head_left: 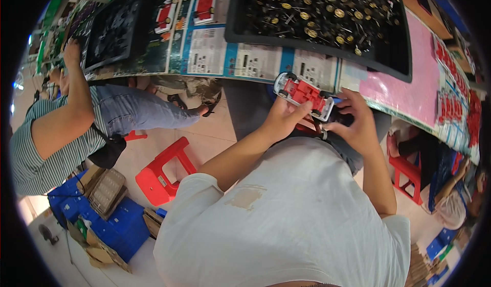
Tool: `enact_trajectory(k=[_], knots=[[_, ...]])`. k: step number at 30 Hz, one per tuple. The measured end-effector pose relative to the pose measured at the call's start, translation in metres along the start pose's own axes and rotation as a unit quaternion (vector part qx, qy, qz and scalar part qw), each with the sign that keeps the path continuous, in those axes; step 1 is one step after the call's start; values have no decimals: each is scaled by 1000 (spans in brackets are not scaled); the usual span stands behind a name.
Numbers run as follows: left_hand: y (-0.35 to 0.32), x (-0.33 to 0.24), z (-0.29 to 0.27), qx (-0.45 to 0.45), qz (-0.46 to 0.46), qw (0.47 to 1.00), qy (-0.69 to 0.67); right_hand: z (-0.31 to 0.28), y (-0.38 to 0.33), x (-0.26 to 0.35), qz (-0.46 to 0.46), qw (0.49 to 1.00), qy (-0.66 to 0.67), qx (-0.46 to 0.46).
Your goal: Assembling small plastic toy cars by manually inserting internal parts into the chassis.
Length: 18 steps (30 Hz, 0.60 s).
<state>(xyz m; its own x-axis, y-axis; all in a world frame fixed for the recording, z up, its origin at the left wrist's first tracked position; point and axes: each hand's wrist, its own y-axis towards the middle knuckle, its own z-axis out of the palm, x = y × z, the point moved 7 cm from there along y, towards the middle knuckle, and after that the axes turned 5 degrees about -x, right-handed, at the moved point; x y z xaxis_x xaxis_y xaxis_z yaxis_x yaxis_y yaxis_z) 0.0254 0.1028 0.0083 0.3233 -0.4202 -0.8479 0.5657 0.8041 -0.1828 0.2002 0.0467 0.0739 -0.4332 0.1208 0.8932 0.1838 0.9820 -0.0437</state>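
My left hand [284,119] grips a toy car [303,94], thumb on top. The car lies underside up, showing a red chassis, white body edges and black wheels. At the car's right end my right hand [360,126] is curled, its thumb and fingertips close to the end wheels. Something dark lies in the curl of those fingers; I cannot make out what it is. The car is held just in front of the table edge, above my lap.
A black tray [319,46] heaped with black wheels with gold hubs and thin axles stands on the table. Red toy parts [450,107] lie at the right. Another black tray [110,36] is at the left, near a seated co-worker [56,133]. A red stool [156,182] and blue boxes [120,231] stand behind.
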Motion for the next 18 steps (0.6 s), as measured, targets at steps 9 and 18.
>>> enact_trajectory(k=[9, 18], knots=[[16, -140, -177, -246, 107, 960, 84, -72, 19, -75, -100, 915, -198, -336], [114, -242, -304, -353, 32, 840, 411, -70, 26, -67, -101, 924, -201, -309]])
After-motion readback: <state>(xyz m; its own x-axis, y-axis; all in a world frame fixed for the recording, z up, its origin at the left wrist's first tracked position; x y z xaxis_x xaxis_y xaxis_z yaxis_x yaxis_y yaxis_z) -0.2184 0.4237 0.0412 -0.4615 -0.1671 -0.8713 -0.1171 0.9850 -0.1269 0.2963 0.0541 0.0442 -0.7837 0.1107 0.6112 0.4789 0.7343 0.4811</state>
